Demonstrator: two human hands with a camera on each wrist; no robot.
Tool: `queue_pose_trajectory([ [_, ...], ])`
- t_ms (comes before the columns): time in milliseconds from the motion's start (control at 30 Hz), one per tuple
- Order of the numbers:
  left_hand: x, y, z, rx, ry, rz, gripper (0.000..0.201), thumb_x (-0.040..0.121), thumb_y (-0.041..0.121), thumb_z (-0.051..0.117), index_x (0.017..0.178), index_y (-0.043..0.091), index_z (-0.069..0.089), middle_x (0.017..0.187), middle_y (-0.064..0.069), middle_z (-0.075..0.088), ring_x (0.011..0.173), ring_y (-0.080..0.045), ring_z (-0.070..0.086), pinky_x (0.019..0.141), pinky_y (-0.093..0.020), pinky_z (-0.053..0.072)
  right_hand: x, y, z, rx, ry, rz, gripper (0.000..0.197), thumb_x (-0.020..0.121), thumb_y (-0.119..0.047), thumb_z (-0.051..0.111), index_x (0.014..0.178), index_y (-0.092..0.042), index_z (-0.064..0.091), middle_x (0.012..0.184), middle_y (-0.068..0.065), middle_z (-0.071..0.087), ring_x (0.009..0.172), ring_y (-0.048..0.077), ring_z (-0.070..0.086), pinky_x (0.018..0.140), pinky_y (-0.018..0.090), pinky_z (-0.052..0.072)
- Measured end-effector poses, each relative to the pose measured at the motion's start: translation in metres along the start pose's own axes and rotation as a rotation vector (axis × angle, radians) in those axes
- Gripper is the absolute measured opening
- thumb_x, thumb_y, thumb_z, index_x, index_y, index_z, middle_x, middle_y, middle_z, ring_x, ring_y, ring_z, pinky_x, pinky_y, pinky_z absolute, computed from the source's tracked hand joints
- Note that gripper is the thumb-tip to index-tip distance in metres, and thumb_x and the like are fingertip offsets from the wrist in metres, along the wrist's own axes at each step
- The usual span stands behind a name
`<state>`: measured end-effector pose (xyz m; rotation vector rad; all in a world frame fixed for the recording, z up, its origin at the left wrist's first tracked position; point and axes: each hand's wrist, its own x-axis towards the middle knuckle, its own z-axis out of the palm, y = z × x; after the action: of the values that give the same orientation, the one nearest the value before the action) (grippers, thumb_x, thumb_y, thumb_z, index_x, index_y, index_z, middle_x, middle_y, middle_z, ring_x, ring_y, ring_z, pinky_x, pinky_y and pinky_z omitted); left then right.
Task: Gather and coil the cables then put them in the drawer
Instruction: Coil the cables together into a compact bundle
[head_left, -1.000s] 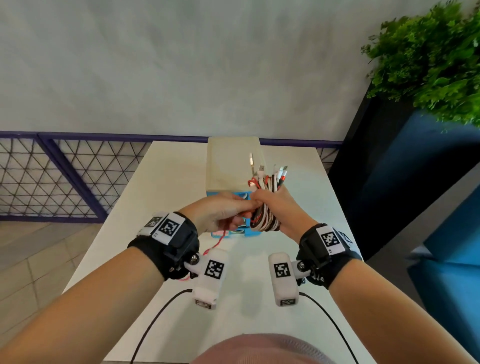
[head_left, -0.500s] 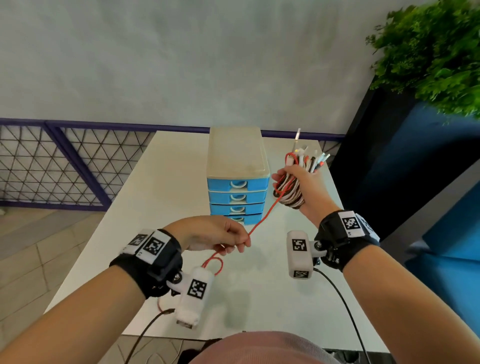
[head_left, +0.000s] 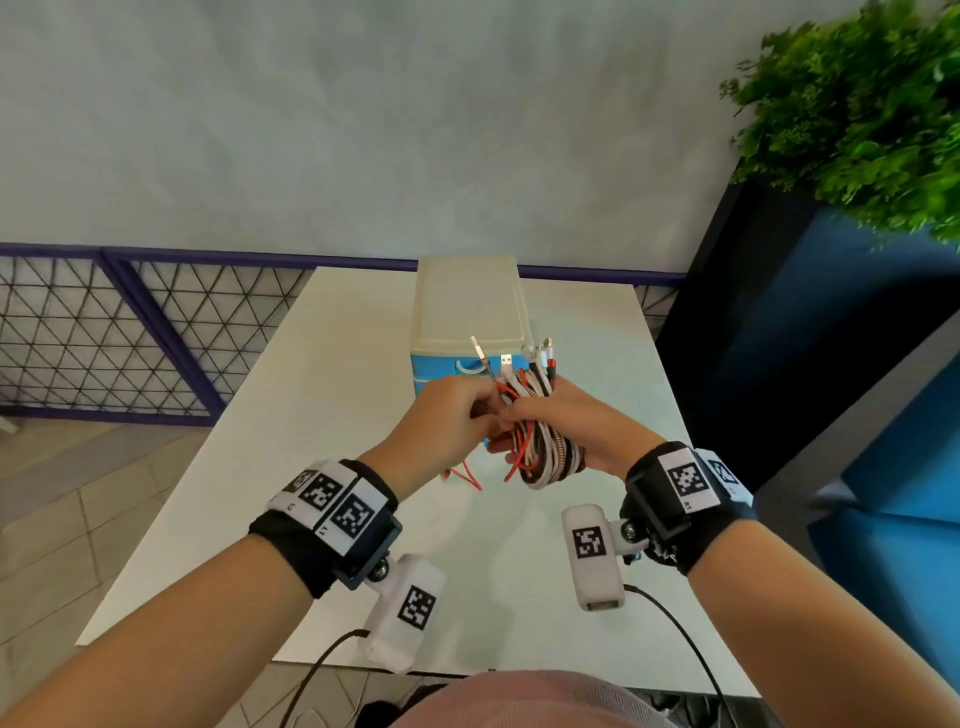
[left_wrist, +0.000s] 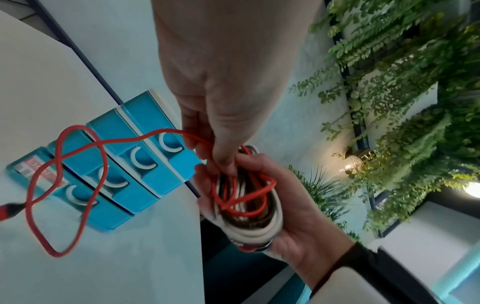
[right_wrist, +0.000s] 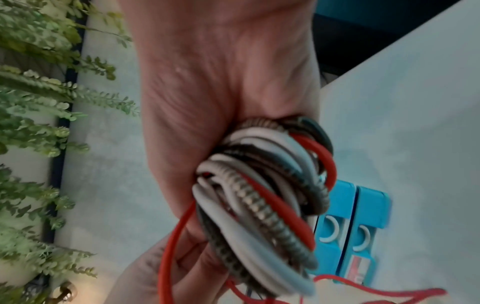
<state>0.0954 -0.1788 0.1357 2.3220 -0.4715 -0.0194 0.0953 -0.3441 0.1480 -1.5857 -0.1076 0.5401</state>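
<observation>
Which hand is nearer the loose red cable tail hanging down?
Left. The left hand pinches the red cable just above its dangling tail; the right hand grips the coiled bundle beside it.

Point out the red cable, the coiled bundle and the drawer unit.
red cable (left_wrist: 55, 156): left wrist view, on its loose loop.
coiled bundle (head_left: 550, 457): head view, on its lower loops.
drawer unit (head_left: 467, 306): head view, on its cream top.

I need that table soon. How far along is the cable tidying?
Mostly gathered: the right hand grips a coiled bundle of cables above the table. In hand: the left hand pinches the red cable, whose tail hangs loose in the left wrist view, not yet wound in. Left: finish that wrap, then open a drawer of the blue drawer unit; all four look closed.
</observation>
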Motion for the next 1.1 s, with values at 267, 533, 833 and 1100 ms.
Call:
queue_pose_trajectory([
  [267,-0.004,-0.011,0.001,0.293,-0.03,0.025,0.033,0.08,0.049,0.065,0.069,0.019,0.055,0.064,0.008,0.055,0.064,-0.013,0.055,0.057,-0.036,0.049,-0.008,0.0,-0.008,-0.179,-0.133,0.091,0.007,0.091,-0.005,0.058,0.097,-0.009,0.061,0.08,0.017,0.065,0.06,0.017,0.061,0.057,0.026,0.055],
  [533,-0.008,-0.041,-0.035,-0.646,-0.395,-0.459,0.034,0.102,0.034,0.035,0.088,0.015,0.06,0.064,0.004,0.042,0.055,-0.013,0.028,0.053,-0.023,0.025,-0.001,0.014,-0.049,-0.093,0.265,0.041,0.03,0.086,-0.003,0.064,0.114,-0.004,0.053,0.071,0.01,0.063,0.057,0.015,0.063,0.057,0.027,0.056],
  [833,-0.004,-0.006,-0.02,-0.951,-0.401,-0.527,0.017,0.094,0.016,0.054,0.09,0.009,0.07,0.079,-0.003,0.072,0.074,-0.014,0.071,0.074,-0.028,0.06,0.012,0.021,-0.034,0.022,0.301,-0.115,0.018,0.089,-0.026,0.068,0.099,-0.013,0.06,0.077,0.011,0.061,0.065,0.02,0.062,0.067,0.034,0.056],
  [1100,0.005,0.017,-0.001,-0.919,-0.434,-0.591,0.012,0.087,0.018,0.066,0.083,0.01,0.073,0.07,-0.001,0.073,0.063,-0.008,0.07,0.062,-0.017,0.058,0.014,0.016,-0.017,0.212,0.203,-0.125,0.044,0.082,-0.054,0.066,0.102,-0.014,0.064,0.082,0.013,0.066,0.071,0.021,0.067,0.065,0.031,0.056],
])
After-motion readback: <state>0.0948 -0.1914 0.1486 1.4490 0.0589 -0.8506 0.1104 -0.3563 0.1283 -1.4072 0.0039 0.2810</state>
